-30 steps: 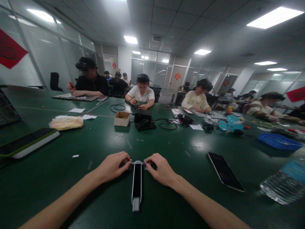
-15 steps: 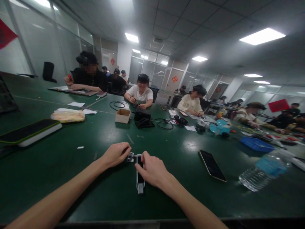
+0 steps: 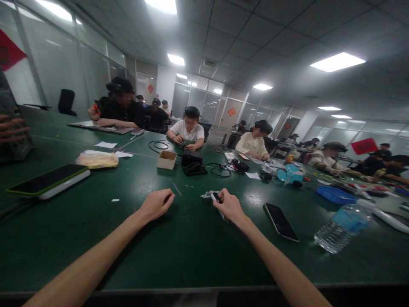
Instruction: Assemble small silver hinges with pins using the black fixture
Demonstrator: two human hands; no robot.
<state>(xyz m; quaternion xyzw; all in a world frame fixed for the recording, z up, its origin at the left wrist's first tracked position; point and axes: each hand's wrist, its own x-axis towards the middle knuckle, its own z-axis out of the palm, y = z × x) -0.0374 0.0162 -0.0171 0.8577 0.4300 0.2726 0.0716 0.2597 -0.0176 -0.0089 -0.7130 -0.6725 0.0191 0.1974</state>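
Note:
My right hand (image 3: 230,206) grips a small white-framed device (image 3: 216,197) with a dark face, just right of the middle of the green table (image 3: 179,256). Metallic parts stick out from the device's left end, and its lower part is mostly covered by the hand. My left hand (image 3: 157,204) rests on the table to the left, its fingers curled together and no object visible in them. The two hands are well apart. To the right of my right hand lies a dark phone (image 3: 281,221).
A water bottle (image 3: 341,226) lies at the right, near a blue tray (image 3: 335,195). A small box (image 3: 166,160) and a black stand (image 3: 192,162) are ahead. A green-edged device (image 3: 47,180) and a wrapped packet (image 3: 97,160) are at left. People sit across the table.
My right hand has carried the device rightward and forward, away from my left hand. The device has turned and tilted. My left hand has let go of its metallic end. At far left a person's hand has appeared.

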